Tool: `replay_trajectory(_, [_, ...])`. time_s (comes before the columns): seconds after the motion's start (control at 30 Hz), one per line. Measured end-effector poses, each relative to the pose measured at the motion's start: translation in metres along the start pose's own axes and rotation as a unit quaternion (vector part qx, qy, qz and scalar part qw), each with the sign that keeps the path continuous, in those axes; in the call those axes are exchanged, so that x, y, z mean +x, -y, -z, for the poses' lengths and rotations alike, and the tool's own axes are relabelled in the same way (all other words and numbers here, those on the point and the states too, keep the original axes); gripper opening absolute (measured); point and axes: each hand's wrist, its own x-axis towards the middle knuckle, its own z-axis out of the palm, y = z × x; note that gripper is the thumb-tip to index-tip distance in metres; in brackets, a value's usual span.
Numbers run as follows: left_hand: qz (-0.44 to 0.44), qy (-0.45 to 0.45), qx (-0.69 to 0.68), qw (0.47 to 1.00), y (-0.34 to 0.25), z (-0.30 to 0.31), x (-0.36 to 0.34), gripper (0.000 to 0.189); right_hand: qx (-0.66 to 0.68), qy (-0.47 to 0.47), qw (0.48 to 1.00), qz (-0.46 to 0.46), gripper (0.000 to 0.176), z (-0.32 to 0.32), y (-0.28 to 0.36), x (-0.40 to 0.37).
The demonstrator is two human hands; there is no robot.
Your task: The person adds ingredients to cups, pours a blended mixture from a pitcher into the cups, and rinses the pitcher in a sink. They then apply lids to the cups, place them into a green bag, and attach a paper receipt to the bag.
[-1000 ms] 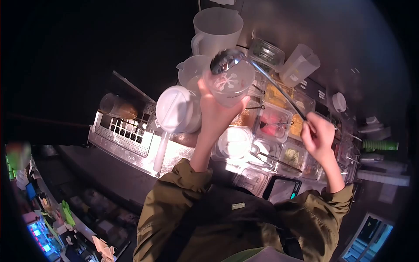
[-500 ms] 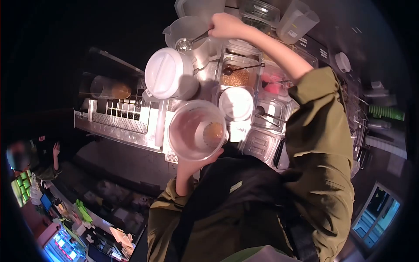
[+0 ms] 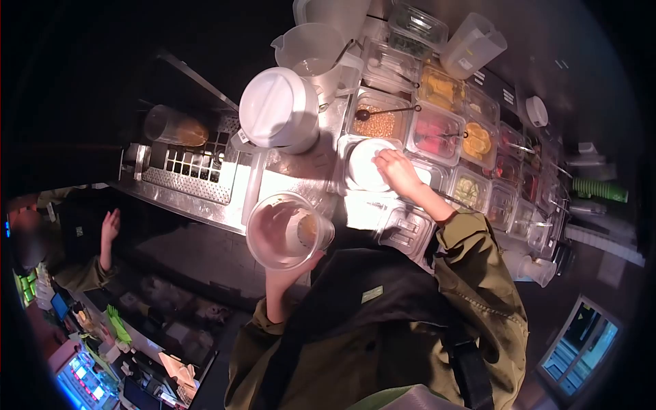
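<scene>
My left hand is wrapped round a wide translucent plastic pitcher, tilted so that I look into it; something amber shows near its bottom. My right hand has its fingers closed on a round white lid that sits over a clear container. Behind the lid, a clear tub of golden-brown grains has a dark-handled spoon lying across it. Farther back stands a clear measuring jug with liquid in it, and a ladle's dark handle leans out of it.
A large white lidded jug stands left of the tubs. Several clear tubs hold pink pieces, yellow slices and pale green slices. A tipped cup lies over a metal drain grate. Another person's hand shows at far left.
My right hand has let go of the ladle, now resting in the measuring jug, and has come nearer to the white lid. The pitcher in my left hand has shifted slightly left and down.
</scene>
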Motion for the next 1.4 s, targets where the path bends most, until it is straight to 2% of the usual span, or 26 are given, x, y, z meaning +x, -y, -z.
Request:
replay_trajectory(0.07, [0.046,0.019,0.022,0.999,-0.002,0.002,-0.009,0.084,-0.008,-0.046,0.999,0.003,0.025,-0.001,-0.009,0.001])
replay_trajectory(0.17, [0.075,0.038,0.02,0.996,-0.007,0.004,-0.02,0.084,-0.039,-0.146,0.988,-0.012,0.023,0.071,0.004,0.034])
replay_trajectory(0.27, [0.139,0.025,-0.014,0.99,-0.002,0.005,-0.037,0.086,-0.08,-0.271,0.957,0.073,0.019,0.155,0.021,0.104])
replay_trajectory(0.3, [0.115,0.007,-0.006,0.993,-0.005,0.001,-0.041,0.085,-0.085,-0.302,0.946,0.081,0.016,0.166,0.017,0.134])
replay_trajectory(0.37, [0.063,-0.018,0.004,0.998,-0.01,-0.009,-0.042,0.083,-0.087,-0.338,0.934,0.076,0.014,0.157,-0.001,0.198])
replay_trajectory(0.43, [0.017,-0.027,0.028,0.999,-0.012,-0.018,-0.043,0.084,0.021,-0.243,0.968,0.054,0.022,0.128,-0.009,0.252])
replay_trajectory(0.47, [-0.003,-0.016,0.043,0.999,-0.012,-0.021,-0.044,0.084,0.055,-0.221,0.974,-0.01,0.021,0.106,-0.003,0.271])
replay_trajectory(0.5, [-0.017,0.002,0.055,0.998,-0.009,-0.026,-0.045,0.084,0.054,-0.236,0.969,-0.05,0.021,0.062,-0.013,0.308])
replay_trajectory(0.57, [-0.027,0.063,0.053,0.996,-0.003,-0.041,-0.046,0.085,0.033,-0.319,0.946,-0.039,0.019,0.075,0.02,0.295])
replay_trajectory(0.6, [-0.028,0.098,0.045,0.994,-0.002,-0.051,-0.049,0.085,0.162,-0.396,0.9,-0.079,0.018,0.081,0.031,0.29])
replay_trajectory(0.63, [-0.033,0.127,0.037,0.991,-0.002,-0.06,-0.054,0.086,0.015,-0.367,0.93,0.019,0.018,0.126,0.056,0.223])
replay_trajectory(0.67, [-0.03,0.156,0.03,0.987,-0.002,-0.075,-0.06,0.086,0.038,-0.468,0.882,0.026,0.016,0.136,0.067,0.179])
replay_trajectory(0.73, [-0.019,0.224,0.007,0.974,-0.002,-0.103,-0.078,0.087,0.152,-0.505,0.848,0.053,0.014,0.162,0.088,0.047])
replay_trajectory(0.83, [0.002,0.335,-0.023,0.942,0.0,-0.165,-0.115,0.088,0.335,-0.459,0.823,-0.017,0.024,0.155,0.105,-0.173])
replay_trajectory(0.9, [0.016,0.398,-0.04,0.916,0.003,-0.211,-0.146,0.088,0.185,-0.427,0.879,-0.102,0.015,0.116,0.088,-0.312])
replay_trajectory(0.97, [0.029,0.45,-0.054,0.891,0.004,-0.26,-0.183,0.089,0.302,-0.526,0.732,-0.309,0.014,0.092,0.067,-0.456])
replay_trajectory(1.0, [0.035,0.477,-0.059,0.876,0.009,-0.288,-0.205,0.089,0.36,-0.626,0.559,-0.408,0.02,0.083,0.052,-0.52])
replay_trajectory(1.03, [0.042,0.498,-0.064,0.864,0.013,-0.315,-0.227,0.09,0.27,-0.601,0.579,-0.481,0.023,0.082,0.024,-0.594])
replay_trajectory(1.07, [0.048,0.518,-0.068,0.852,0.02,-0.344,-0.251,0.09,0.263,-0.648,0.522,-0.487,0.022,0.067,-0.01,-0.667])
replay_trajectory(1.1, [0.056,0.535,-0.072,0.84,0.029,-0.372,-0.275,0.091,0.206,-0.656,0.52,-0.506,0.022,0.062,-0.04,-0.722])
replay_trajectory(1.17, [0.072,0.559,-0.078,0.822,0.052,-0.424,-0.321,0.091,0.232,-0.624,0.577,-0.473,0.02,0.051,-0.097,-0.788])
replay_trajectory(1.2, [0.082,0.566,-0.082,0.816,0.067,-0.449,-0.341,0.091,0.168,-0.564,0.648,-0.483,0.027,0.064,-0.107,-0.786])
replay_trajectory(1.23, [0.148,0.572,-0.085,0.802,0.076,-0.469,-0.363,0.092,0.1,-0.497,0.711,-0.488,0.04,0.077,-0.113,-0.771])
replay_trajectory(1.3, [0.193,0.532,-0.104,0.818,0.08,-0.508,-0.399,0.088,0.099,-0.512,0.692,-0.499,0.07,0.056,-0.14,-0.766])
replay_trajectory(1.33, [0.174,0.574,-0.073,0.797,0.091,-0.512,-0.41,0.093,0.121,-0.524,0.679,-0.501,0.076,0.045,-0.152,-0.762])
replay_trajectory(1.4, [0.152,0.576,-0.017,0.803,0.073,-0.528,-0.424,0.095,0.169,-0.554,0.661,-0.477,0.08,0.037,-0.173,-0.747])
